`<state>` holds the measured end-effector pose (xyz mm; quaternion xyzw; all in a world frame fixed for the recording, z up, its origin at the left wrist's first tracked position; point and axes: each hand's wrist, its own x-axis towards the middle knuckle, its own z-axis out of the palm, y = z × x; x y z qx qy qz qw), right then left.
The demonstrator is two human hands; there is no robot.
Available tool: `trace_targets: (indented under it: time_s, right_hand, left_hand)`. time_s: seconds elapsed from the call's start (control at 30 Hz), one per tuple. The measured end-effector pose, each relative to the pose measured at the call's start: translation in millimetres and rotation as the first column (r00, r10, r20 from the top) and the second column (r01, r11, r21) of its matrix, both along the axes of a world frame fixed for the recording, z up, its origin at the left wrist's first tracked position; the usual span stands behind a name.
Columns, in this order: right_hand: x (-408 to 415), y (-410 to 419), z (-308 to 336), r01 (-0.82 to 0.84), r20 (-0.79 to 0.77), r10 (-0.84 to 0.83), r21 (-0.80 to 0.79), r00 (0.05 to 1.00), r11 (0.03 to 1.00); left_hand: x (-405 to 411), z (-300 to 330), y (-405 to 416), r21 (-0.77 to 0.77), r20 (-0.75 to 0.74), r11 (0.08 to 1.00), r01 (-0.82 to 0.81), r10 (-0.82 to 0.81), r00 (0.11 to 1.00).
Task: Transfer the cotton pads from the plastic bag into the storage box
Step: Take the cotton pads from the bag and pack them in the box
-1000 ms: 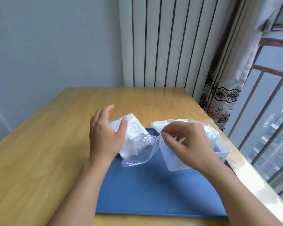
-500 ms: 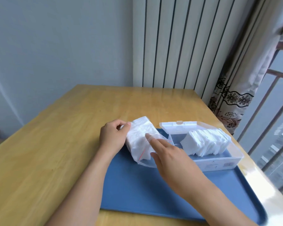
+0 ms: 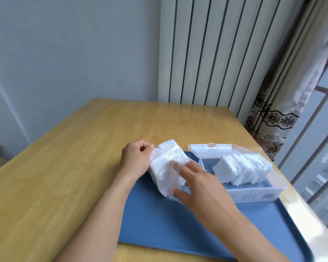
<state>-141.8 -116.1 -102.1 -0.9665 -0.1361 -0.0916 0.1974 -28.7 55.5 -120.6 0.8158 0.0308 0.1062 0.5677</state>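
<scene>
A clear plastic bag [image 3: 165, 163] with a red zip line, full of white cotton pads, lies on the left part of the blue tray [image 3: 159, 224]. My left hand [image 3: 135, 159] grips the bag's closed far end. My right hand [image 3: 199, 183] has its fingers pushed into the bag's open mouth, around the pads; fingertips show through the plastic. To the right stands the clear storage box [image 3: 254, 191], lid open toward the back, with a slanted stack of cotton pads [image 3: 242, 170] inside.
The tray rests on a wooden table [image 3: 64, 176]. A white ribbed radiator [image 3: 216, 53] stands behind the table. A patterned curtain [image 3: 273, 118] and a window railing run along the right edge.
My right hand left the storage box, where a stack of pads now lies, and moved left into the bag's mouth. My left hand closed on the bag's far end. The view shifted.
</scene>
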Motion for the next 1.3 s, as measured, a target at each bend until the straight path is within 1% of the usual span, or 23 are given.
trace_targets:
  time_s: [0.13,0.23,0.27,0.37,0.43,0.5,0.67,0.73,0.87,0.93,1.1,1.2,1.3]
  right_hand:
    - [0.2,-1.0,0.8,-0.023,0.029,0.022,0.037,0.999,0.999]
    - [0.4,-1.9,0.7,-0.038,0.022,0.037,0.039,0.999,0.999]
    - [0.0,-1.8,1.2,-0.048,0.020,0.048,0.008,0.999,0.999]
    - [-0.4,0.0,1.1,-0.054,0.034,0.059,-0.126,0.998,0.991]
    - [1.3,0.8,0.5,-0.042,0.021,0.045,-0.135,0.999,0.990]
    - [2.7,1.3,0.3,-0.027,0.031,0.031,-0.129,0.999,0.991]
    - [2.5,2.5,-1.4,0.017,0.053,-0.006,-0.214,0.999,0.977]
    - [0.6,4.1,-1.1,0.002,0.068,0.013,-0.216,0.998,0.976]
    - [-0.9,5.8,4.5,0.018,0.015,-0.015,-0.205,1.000,0.979]
    - [-1.3,5.5,6.4,0.014,0.020,-0.010,-0.206,1.000,0.978]
    - [-5.2,3.9,12.2,-0.008,-0.016,0.007,-0.100,1.000,0.995]
    - [-4.9,2.3,9.5,-0.026,0.000,0.026,-0.058,1.000,0.998]
    - [-4.1,0.5,6.2,-0.041,0.001,0.041,-0.016,0.999,0.999]
  left_hand:
    - [2.0,-2.1,2.8,-0.058,-0.011,0.998,0.037,-0.038,0.999]
    - [2.0,-2.8,6.8,-0.082,-0.084,0.992,0.091,-0.098,0.992]
    - [2.4,-2.8,8.3,-0.090,-0.107,0.991,0.101,-0.111,0.988]
    - [2.9,-0.3,9.3,-0.181,-0.148,0.982,0.059,-0.087,0.985]
    - [2.3,2.6,8.3,-0.262,-0.175,0.965,0.013,-0.061,0.983]
    - [1.8,4.6,5.7,-0.308,-0.183,0.951,-0.019,-0.040,0.982]
    - [-1.3,5.2,-1.7,-0.356,-0.185,0.933,-0.060,-0.008,0.983]
    - [-1.0,4.4,-2.1,-0.367,-0.182,0.928,-0.059,-0.010,0.983]
    - [-2.2,5.0,-2.8,-0.372,-0.178,0.926,-0.060,-0.007,0.984]
    - [-1.8,4.4,-2.6,-0.362,-0.174,0.929,-0.069,0.006,0.985]
    - [2.6,-1.2,-0.9,-0.347,-0.136,0.933,-0.098,0.054,0.989]
    - [2.5,-0.2,0.5,-0.355,-0.087,0.930,-0.094,0.067,0.994]
    - [3.3,1.3,4.7,-0.371,-0.077,0.925,-0.087,0.063,0.995]
